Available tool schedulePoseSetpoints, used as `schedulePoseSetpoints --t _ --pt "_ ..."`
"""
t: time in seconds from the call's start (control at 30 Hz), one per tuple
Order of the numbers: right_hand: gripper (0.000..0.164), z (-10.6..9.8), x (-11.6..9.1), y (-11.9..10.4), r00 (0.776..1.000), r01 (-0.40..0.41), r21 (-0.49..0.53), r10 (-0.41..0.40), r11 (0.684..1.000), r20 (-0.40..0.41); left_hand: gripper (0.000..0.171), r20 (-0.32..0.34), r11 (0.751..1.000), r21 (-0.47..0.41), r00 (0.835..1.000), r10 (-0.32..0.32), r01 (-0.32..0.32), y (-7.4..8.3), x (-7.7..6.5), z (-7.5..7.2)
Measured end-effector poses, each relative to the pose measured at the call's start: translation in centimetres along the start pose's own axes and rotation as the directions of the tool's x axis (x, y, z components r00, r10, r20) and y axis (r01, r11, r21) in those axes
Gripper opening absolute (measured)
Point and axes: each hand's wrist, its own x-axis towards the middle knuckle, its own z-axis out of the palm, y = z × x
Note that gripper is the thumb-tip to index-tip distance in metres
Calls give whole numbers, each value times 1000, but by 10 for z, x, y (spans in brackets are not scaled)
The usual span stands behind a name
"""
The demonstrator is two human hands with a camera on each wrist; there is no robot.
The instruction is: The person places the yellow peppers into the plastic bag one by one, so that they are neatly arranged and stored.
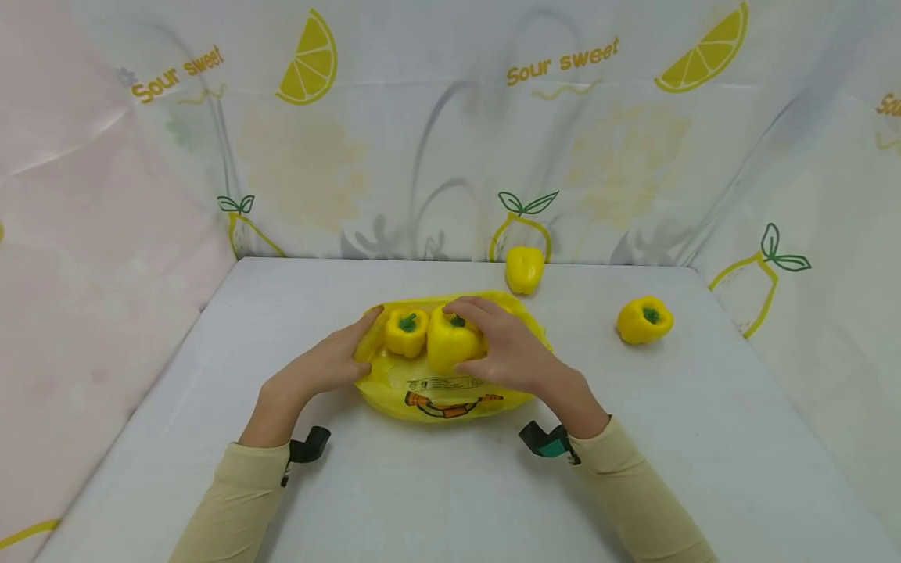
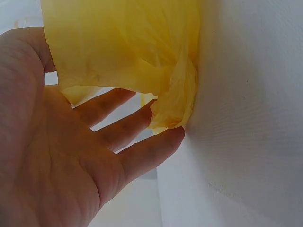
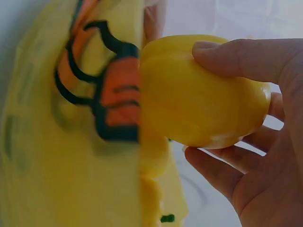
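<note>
On my head feed, fingers cover part of the plump yellow bell pepper with a green stem (image 1: 449,349) that the right hand (image 1: 519,346) grips at the mouth of a thin yellow plastic bag (image 1: 387,397). Its fine black print is too small for me to read; the white printed cloth backdrop (image 1: 422,148) says "Sour sweet". My left wrist view alone shows the left hand's (image 1: 322,361) palm, fingers spread wide against the bag, thumb tip hidden.
</note>
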Motion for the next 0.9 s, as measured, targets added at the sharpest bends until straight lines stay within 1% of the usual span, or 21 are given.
schedulePoseSetpoints --t 0.13,0.33,0.5,0.6,0.77,0.9 --pt "69 12 2 -5 998 32 -27 -31 999 51 92 -1 1000 -1 1000 3 -3 0 0 0" --pt "68 30 3 -9 992 48 -93 -37 995 117 92 1 1000 0 1000 5 -5 -1 0 0" --pt "70 42 3 -10 985 117 -135 -98 984 139 93 -1 1000 5 1000 9 -9 -1 0 0" --pt "71 48 3 -9 977 157 -160 -129 974 172 93 0 1000 5 1000 9 -9 -1 0 0" --pt "73 54 3 -6 966 167 -186 -123 968 227 92 6 1000 -2 1000 6 -6 0 0 0" --pt "75 53 2 -7 968 147 -168 -107 975 228 91 8 1000 -1 1000 -4 4 0 -1 0"
